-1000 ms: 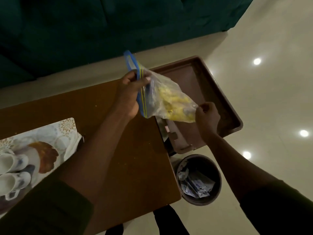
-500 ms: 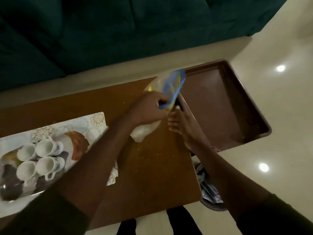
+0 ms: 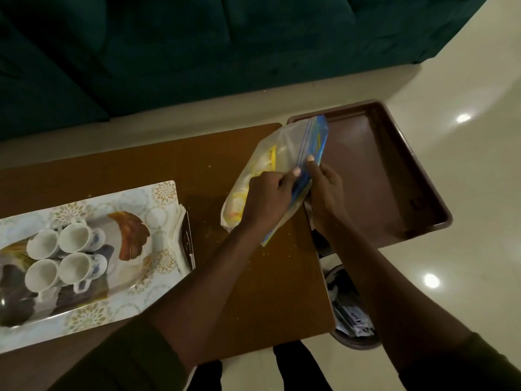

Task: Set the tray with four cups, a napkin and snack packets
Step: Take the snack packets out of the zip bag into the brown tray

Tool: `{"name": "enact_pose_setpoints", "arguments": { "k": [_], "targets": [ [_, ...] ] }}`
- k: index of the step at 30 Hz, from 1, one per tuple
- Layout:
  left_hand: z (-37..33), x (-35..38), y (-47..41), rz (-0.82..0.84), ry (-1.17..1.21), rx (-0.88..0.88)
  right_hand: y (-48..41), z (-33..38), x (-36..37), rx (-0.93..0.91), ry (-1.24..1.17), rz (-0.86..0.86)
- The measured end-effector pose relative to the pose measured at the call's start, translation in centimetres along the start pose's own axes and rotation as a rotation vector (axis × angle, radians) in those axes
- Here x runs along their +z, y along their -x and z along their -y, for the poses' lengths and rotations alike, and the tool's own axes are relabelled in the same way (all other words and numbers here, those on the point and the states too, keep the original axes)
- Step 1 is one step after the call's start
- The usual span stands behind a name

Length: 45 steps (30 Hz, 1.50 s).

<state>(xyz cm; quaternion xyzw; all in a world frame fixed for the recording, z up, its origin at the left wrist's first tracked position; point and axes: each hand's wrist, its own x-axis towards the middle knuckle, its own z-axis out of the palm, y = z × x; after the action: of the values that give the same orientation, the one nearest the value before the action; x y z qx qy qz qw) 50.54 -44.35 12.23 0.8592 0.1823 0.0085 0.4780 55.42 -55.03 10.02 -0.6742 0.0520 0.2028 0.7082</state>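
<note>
**Both hands on the bag**

Far left on the desk [image 3: 158, 165]: tray [image 3: 166, 193] with four cups [image 3: 66, 256], napkin [image 3: 180, 235] at its right edge. Centre: left hand [image 3: 267, 198] and right hand [image 3: 324, 190] pinching the bag [image 3: 282, 153] along its blue zip. Right: brown tray [image 3: 394, 176].

Single head-worn wide-angle view, steep downward look over brown wooden table [image 3: 158, 165], close above both forearms, dark green sofa [image 3: 197, 46] at top edge
</note>
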Motion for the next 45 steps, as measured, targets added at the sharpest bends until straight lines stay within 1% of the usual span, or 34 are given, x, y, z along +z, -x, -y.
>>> {"name": "enact_pose_setpoints", "arguments": {
  "k": [4, 6, 8, 10, 13, 14, 16, 19, 20, 21, 22, 23, 24, 25, 26, 27, 28, 30, 31, 32, 34, 36, 37, 39, 41, 42, 44, 45],
  "targets": [
    [0.3, 0.0, -0.6, -0.047, -0.042, 0.065, 0.3, 1.2, 0.3, 0.000, 0.028, -0.031],
    [0.7, 0.0, -1.1, -0.077, -0.094, 0.060, 0.3, 1.4, 0.5, -0.016, 0.072, -0.039],
    [1.0, -0.2, -1.7, -0.074, -0.060, 0.034, 0.1, 1.5, 0.4, -0.004, 0.094, -0.045],
    [1.1, -1.0, -2.4, -0.081, 0.042, -0.006, -0.2, 1.4, 0.0, -0.007, 0.185, -0.125],
    [0.9, -3.5, -3.5, -0.163, 0.144, -0.041, -0.5, 1.7, -1.0, -0.068, 0.376, -0.340],
    [0.7, -4.5, -3.7, -0.175, 0.229, -0.043, -0.5, 1.9, -1.2, -0.102, 0.385, -0.371],
    [0.3, -6.1, -3.9, -0.182, 0.394, -0.026, 0.1, 2.6, -1.1, -0.218, 0.386, -0.346],
    [-0.3, -6.5, -3.6, -0.122, 0.467, -0.002, 1.0, 4.2, 0.4, -0.538, 0.525, -0.339],
    [-0.5, -6.3, -3.3, -0.090, 0.481, 0.003, 1.0, 4.7, 1.1, -0.588, 0.541, -0.322],
    [-0.6, -6.0, -3.1, -0.062, 0.496, 0.004, 0.8, 5.0, 1.7, -0.569, 0.549, -0.276],
    [-0.7, -5.8, -2.9, -0.041, 0.507, 0.002, 0.4, 5.3, 2.3, -0.462, 0.566, -0.202],
    [-0.7, -5.7, -2.8, -0.025, 0.509, 0.000, -0.4, 5.2, 2.7, -0.280, 0.612, -0.100],
    [-0.8, -5.5, -2.7, -0.012, 0.506, 0.001, -1.0, 5.0, 3.0, -0.082, 0.706, 0.018],
    [-0.8, -5.5, -2.6, -0.004, 0.503, 0.000, -1.7, 4.6, 3.1, 0.075, 0.865, 0.132],
    [-0.9, -5.4, -2.5, -0.002, 0.502, -0.002, -2.3, 4.2, 3.3, 0.174, 1.029, 0.220],
    [-0.9, -5.3, -2.4, -0.002, 0.504, -0.007, -2.7, 3.7, 3.5, 0.228, 1.134, 0.267],
    [-1.0, -5.2, -2.3, -0.001, 0.508, -0.012, -2.9, 2.9, 3.7, 0.267, 1.165, 0.297],
    [-1.1, -5.0, -2.0, -0.001, 0.509, -0.021, -2.8, 1.2, 4.1, 0.342, 1.092, 0.318],
    [-1.2, -4.9, -1.9, -0.003, 0.510, -0.024, -2.4, 0.3, 4.2, 0.375, 1.026, 0.288],
    [-1.2, -4.9, -1.7, -0.003, 0.516, -0.026, -2.1, -0.6, 4.2, 0.375, 0.994, 0.245],
    [-1.1, -4.8, -1.5, 0.000, 0.520, -0.033, -1.8, -1.9, 4.3, 0.346, 1.017, 0.169],
    [-0.7, -4.9, -1.4, -0.002, 0.504, -0.043, -1.5, -2.5, 4.9, 0.364, 0.996, 0.130],
    [-0.4, -5.0, -1.4, -0.011, 0.489, -0.050, -1.6, -2.6, 5.3, 0.389, 0.947, 0.126],
    [0.0, -5.1, -1.3, -0.035, 0.460, -0.045, -1.7, -2.1, 5.9, 0.366, 0.919, 0.167],
    [0.2, -5.1, -1.2, -0.055, 0.419, -0.030, -1.6, -0.8, 6.1, 0.270, 0.917, 0.219],
    [0.2, -5.1, -1.2, -0.067, 0.397, -0.023, -1.4, 0.1, 6.1, 0.194, 0.925, 0.227],
    [0.1, -5.1, -1.3, -0.109, 0.357, -0.002, -1.1, 2.2, 5.6, 0.045, 1.007, 0.218],
    [0.0, -5.1, -1.4, -0.138, 0.341, 0.011, -0.9, 3.4, 5.2, 0.000, 1.049, 0.205]
  ]
}}
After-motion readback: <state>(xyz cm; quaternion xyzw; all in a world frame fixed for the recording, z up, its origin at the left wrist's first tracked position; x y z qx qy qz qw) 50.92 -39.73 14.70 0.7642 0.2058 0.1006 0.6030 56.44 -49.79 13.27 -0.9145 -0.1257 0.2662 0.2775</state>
